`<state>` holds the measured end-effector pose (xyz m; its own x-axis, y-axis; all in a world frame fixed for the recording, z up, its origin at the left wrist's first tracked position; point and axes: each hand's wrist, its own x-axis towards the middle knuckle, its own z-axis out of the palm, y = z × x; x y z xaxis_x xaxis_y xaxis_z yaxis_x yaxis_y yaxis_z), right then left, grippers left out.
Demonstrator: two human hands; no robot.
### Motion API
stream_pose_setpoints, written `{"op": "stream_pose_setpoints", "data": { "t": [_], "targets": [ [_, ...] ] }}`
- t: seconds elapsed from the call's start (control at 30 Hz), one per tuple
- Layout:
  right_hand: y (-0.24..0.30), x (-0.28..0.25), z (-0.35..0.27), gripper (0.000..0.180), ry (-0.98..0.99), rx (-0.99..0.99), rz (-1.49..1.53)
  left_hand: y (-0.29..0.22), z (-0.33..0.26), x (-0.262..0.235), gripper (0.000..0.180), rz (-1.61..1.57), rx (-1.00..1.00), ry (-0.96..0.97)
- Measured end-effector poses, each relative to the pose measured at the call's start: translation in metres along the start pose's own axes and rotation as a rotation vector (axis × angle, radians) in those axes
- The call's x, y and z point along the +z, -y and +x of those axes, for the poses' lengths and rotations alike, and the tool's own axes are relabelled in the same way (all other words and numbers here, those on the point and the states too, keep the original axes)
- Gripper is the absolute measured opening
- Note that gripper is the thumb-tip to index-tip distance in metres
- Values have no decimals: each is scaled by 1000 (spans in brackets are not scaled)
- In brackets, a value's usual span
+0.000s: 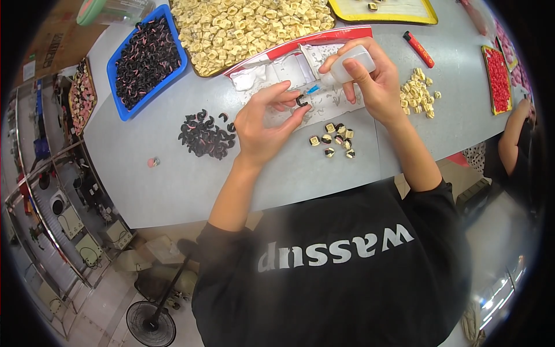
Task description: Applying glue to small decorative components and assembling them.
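Between thumb and fingertips, my left hand (263,124) pinches a small black curved piece (301,100). My right hand (378,81) is wrapped round a translucent white squeeze bottle (352,62), tilted so its blue nozzle tip (313,89) points down close to the black piece. Below both hands lies a white sheet (341,109) with smears on it. To the left is a loose pile of black curved pieces (207,137). In front of the sheet sit several cream pieces joined with black ones (339,136). Right of my right hand is a heap of cream cup-shaped pieces (416,92).
A blue tray (124,113) of black pieces stands at the left, beside a large tray of cream pieces (254,32). A red lighter (419,50) lies at the right. Farther right are a tray of red pieces (497,75) and another person's arm (513,130). A fan (150,325) stands below.
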<state>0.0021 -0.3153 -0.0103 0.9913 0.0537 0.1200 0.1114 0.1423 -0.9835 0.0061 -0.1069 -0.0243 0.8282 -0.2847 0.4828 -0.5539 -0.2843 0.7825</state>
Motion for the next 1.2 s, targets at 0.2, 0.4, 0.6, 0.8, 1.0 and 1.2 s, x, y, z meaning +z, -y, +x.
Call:
{"op": "stream_pose_setpoints", "data": {
  "t": [0.2, 0.4, 0.6, 0.8, 1.0, 1.2],
  "targets": [
    [1, -3, 2, 20, -8, -6, -23, 1, 0, 0, 51, 4, -1, 0],
    [3, -2, 1, 19, -13, -2, -24, 0, 0, -1, 51, 7, -7, -4],
    [2, -2, -2, 19, 1, -5, -15, -1, -2, -1, 51, 11, -2, 0],
    [5, -1, 0, 19, 15, 35, -23, 0, 1, -2, 50, 9, 3, -2],
    [4, -4, 5, 19, 12, 21, -29, 2, 4, -1, 50, 6, 3, -4],
    [3, -1, -2, 20, -3, -11, -15, -2, -1, -1, 51, 7, 0, 2]
  ]
}}
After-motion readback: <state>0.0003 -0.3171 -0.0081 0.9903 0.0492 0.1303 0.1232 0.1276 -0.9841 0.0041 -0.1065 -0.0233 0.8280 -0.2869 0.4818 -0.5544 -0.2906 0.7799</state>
